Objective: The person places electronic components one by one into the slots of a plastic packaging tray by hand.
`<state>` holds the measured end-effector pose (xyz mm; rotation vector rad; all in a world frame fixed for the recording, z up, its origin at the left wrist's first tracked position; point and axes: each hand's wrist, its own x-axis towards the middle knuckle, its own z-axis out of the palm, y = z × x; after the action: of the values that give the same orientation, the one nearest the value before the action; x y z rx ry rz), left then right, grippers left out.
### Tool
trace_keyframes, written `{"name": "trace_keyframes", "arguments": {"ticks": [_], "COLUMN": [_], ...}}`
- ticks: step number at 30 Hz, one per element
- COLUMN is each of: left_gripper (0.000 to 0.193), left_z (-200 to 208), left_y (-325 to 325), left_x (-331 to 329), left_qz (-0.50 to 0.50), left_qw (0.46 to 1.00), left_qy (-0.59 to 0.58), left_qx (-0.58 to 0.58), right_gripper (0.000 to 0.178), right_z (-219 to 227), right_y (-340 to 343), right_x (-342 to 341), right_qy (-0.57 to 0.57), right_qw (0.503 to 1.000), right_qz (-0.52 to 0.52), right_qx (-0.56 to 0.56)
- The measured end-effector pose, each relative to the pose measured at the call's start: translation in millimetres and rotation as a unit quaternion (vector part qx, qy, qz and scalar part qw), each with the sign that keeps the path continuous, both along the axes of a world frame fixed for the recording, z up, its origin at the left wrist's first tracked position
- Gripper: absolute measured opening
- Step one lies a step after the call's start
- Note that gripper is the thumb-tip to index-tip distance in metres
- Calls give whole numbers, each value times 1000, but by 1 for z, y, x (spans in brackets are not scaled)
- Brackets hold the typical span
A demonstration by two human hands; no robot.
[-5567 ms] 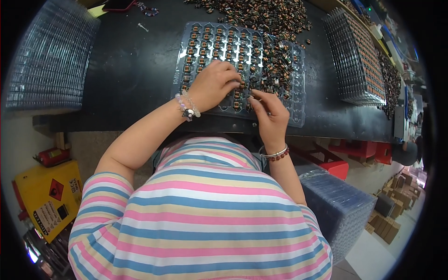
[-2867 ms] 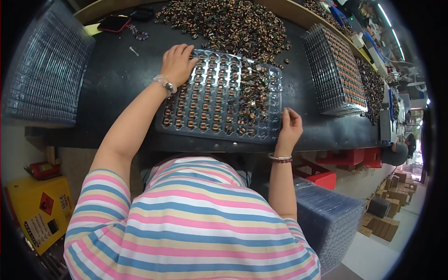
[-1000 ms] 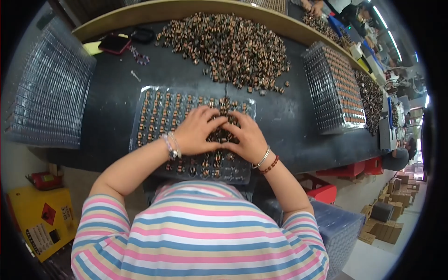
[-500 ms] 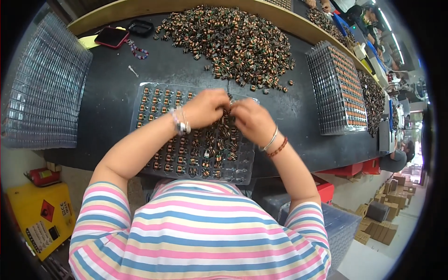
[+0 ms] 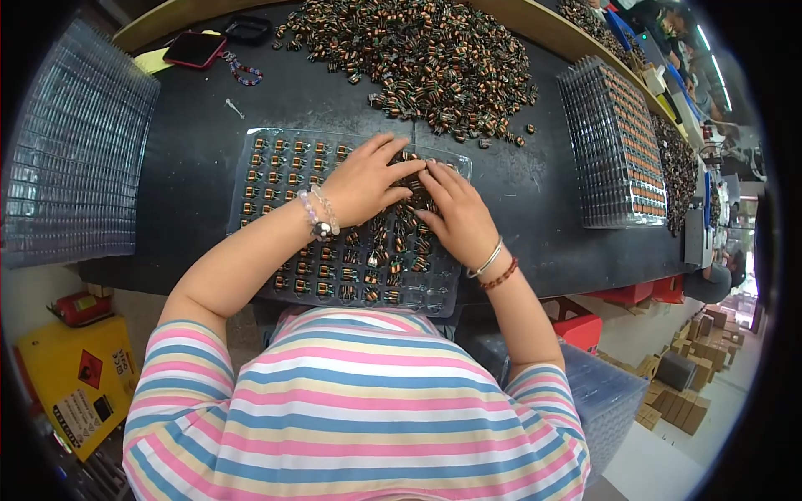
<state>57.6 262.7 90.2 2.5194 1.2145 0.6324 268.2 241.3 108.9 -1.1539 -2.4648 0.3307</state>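
Note:
A clear plastic tray [image 5: 430,298] lies before me on the dark table. Small copper-wound coils [image 5: 284,177] sit in rows in its left columns, while loose coils [image 5: 399,238] are heaped over its middle and right. Over the tray's upper middle is my left hand [image 5: 365,185], its fingers spread across the loose coils. My right hand [image 5: 461,219] rests beside it from the right, fingers stretched out and thumb apart, touching the coils. The fingertips of both hands nearly meet. Nothing shows gripped in either hand, though the coils right under the fingers are partly hidden.
A big pile of coils [image 5: 426,63] lies at the far side. Empty-looking clear trays [image 5: 75,150] are stacked at left, filled trays [image 5: 614,146] at right. A phone [image 5: 195,50] with a beaded strap lies far left. A wooden ledge [image 5: 543,29] borders the table.
My fingers, which were pinched together over the tray, have spread out flat over the loose coils. The whole view has shifted slightly, with the tray and pile sitting higher.

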Motion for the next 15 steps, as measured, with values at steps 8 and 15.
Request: {"name": "trace_keyframes", "arguments": {"ticks": [8,15], "left_gripper": [36,28], "left_z": [33,20], "left_y": [-7,2], "left_x": [9,4], "left_qz": [-21,-57], "left_qw": [991,994], "left_qy": [30,-56], "left_qx": [-126,-80], "right_gripper": [34,25], "right_z": [3,6], "right_y": [-1,36], "right_x": [-1,13], "right_qy": [-10,124], "right_qw": [1000,992], "right_qz": [11,11], "right_qx": [9,-21]}}
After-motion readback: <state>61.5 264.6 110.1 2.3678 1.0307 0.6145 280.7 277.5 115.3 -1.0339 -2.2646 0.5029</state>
